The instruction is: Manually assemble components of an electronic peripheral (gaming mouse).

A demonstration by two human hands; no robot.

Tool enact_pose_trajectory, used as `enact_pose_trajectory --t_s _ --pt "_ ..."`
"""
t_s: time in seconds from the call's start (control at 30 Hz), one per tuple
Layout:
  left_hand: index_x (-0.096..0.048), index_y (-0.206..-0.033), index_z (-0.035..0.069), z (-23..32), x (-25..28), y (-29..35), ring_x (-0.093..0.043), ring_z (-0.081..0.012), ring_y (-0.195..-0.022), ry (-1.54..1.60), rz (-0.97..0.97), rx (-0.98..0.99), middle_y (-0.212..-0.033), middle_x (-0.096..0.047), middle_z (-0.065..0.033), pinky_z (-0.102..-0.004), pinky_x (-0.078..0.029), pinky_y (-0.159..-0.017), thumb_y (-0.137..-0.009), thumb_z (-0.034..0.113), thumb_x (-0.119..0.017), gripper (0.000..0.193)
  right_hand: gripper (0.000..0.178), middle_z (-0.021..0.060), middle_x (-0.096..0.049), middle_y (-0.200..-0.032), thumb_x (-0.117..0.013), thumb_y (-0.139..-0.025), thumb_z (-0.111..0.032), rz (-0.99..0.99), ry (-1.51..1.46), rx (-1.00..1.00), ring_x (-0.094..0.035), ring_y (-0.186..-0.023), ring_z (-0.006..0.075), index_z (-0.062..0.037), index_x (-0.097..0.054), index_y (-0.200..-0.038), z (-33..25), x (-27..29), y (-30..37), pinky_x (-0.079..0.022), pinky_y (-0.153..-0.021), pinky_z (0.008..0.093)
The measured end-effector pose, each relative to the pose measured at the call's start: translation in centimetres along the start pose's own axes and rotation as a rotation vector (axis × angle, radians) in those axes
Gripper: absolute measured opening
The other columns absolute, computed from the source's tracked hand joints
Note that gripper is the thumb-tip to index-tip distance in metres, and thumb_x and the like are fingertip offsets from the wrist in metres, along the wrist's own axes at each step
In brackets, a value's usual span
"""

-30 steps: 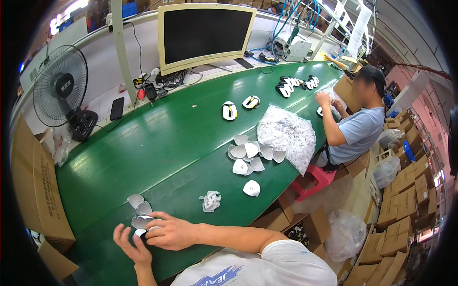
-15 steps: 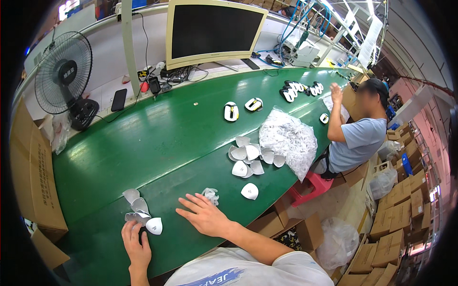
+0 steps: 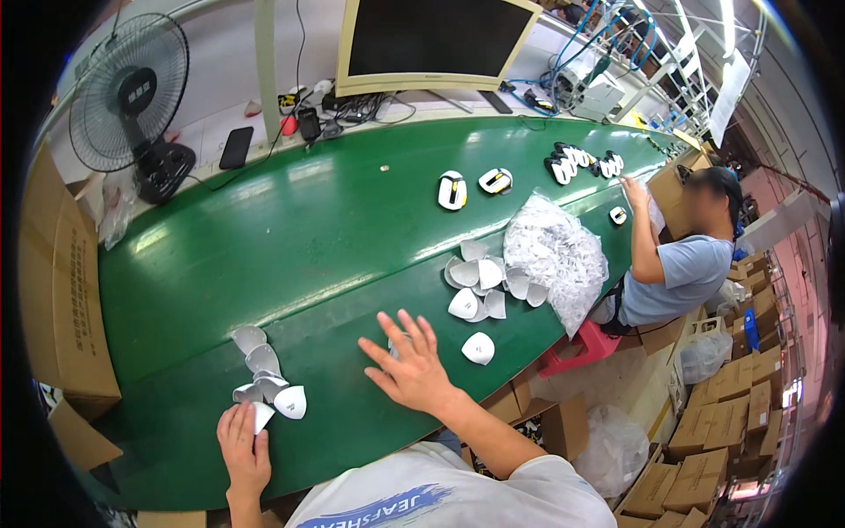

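Note:
My left hand [image 3: 244, 451] is closed at the fingertips on a small white curved plastic shell [image 3: 262, 417], partly covered by the fingers. Just beyond it lies a short line of similar grey-white shells [image 3: 262, 359], one with its white printed face up [image 3: 290, 402]. Palm down, my right hand [image 3: 412, 371] is spread over the table and holds nothing. Some crumpled translucent material [image 3: 393, 349] shows between its fingers, mostly hidden. To the right of that hand, a single white shell [image 3: 478, 348] rests alone, near a pile of shells [image 3: 480, 276].
A big clear bag of small white parts [image 3: 554, 251] sits on the green table [image 3: 290, 229]. Two white-and-black devices [image 3: 452, 190] lie further back. A monitor [image 3: 431, 40], phone [image 3: 237, 148] and fan [image 3: 132, 97] line the far side. A co-worker [image 3: 682, 255] sits at right.
A white shell now shows at my left fingertips, nearer me than the line of shells. My right hand covers more of the crumpled translucent material. The whole view has shifted slightly.

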State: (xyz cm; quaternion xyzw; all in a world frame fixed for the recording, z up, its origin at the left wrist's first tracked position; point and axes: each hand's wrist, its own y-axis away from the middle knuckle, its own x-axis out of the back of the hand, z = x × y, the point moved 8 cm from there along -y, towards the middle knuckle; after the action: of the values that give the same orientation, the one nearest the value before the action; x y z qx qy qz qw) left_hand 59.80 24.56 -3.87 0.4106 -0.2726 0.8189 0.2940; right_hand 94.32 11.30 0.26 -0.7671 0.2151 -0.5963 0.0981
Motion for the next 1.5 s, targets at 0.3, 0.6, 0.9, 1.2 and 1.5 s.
enact_pose_trajectory --t_s 0.3,0.6,0.9,1.2,1.5 --pt "-0.077 -0.139 0.007 4.2 -1.3 -0.4 -0.062 -0.0442 -0.142 0.026 -0.008 -0.118 -0.154 -0.070 -0.0184 -0.0609 -0.044 -0.125 -0.092 0.005 -0.077 0.047 0.047 0.0161 -0.063 -0.166 -0.077 -0.108 -0.038 -0.073 -0.099 -0.002 -0.055 -0.156 0.0385 -0.0144 -0.074 -0.149 1.1 -2.8 -0.6 -0.034 -0.134 0.0619" --pt "-0.072 -0.152 0.007 5.3 -0.6 -0.1 -0.058 -0.0430 -0.149 -0.040 -0.056 -0.120 -0.160 -0.066 -0.0170 -0.0624 -0.040 -0.130 -0.086 0.020 -0.091 0.070 0.025 0.0165 -0.083 -0.126 -0.080 -0.102 -0.005 0.233 -0.255 -0.195 -0.078 -0.114 0.0361 -0.0046 -0.083 -0.126 4.9 4.5 3.6 -0.061 -0.100 0.0452" --pt "-0.078 -0.142 0.008 7.8 -2.2 -0.6 -0.068 -0.0343 -0.124 -0.024 0.053 -0.134 -0.137 -0.078 -0.0078 -0.0502 -0.053 -0.110 -0.093 0.003 -0.084 0.050 0.017 0.0108 -0.085 -0.109 -0.082 -0.102 -0.007 0.027 -0.346 -0.193 -0.079 -0.093 0.0295 -0.0048 -0.085 -0.118 0.9 1.9 5.9 -0.058 -0.083 0.0411" --pt "-0.074 -0.142 0.003 10.3 -3.7 -1.3 -0.076 -0.0327 -0.111 0.593 -0.050 0.107 -0.131 -0.078 -0.0167 -0.0421 -0.060 -0.094 -0.113 0.007 -0.070 0.030 0.028 0.0088 -0.084 -0.102 -0.090 -0.095 -0.013 -0.223 -0.843 -0.111 -0.078 -0.084 0.0281 -0.0072 -0.084 -0.122 -9.4 -2.0 4.5 -0.058 -0.079 0.0405" --pt "-0.048 -0.174 0.002 13.6 -4.3 -1.0 -0.059 -0.0403 -0.148 0.969 -0.185 -0.103 -0.168 -0.054 -0.0233 -0.0498 -0.051 -0.123 -0.095 0.030 -0.096 0.097 0.017 0.0055 -0.082 -0.112 -0.078 -0.113 -0.013 -0.293 -1.595 -0.636 -0.075 -0.096 0.0108 -0.0016 -0.074 -0.124 -4.8 -5.3 7.3 -0.062 -0.088 0.0306"
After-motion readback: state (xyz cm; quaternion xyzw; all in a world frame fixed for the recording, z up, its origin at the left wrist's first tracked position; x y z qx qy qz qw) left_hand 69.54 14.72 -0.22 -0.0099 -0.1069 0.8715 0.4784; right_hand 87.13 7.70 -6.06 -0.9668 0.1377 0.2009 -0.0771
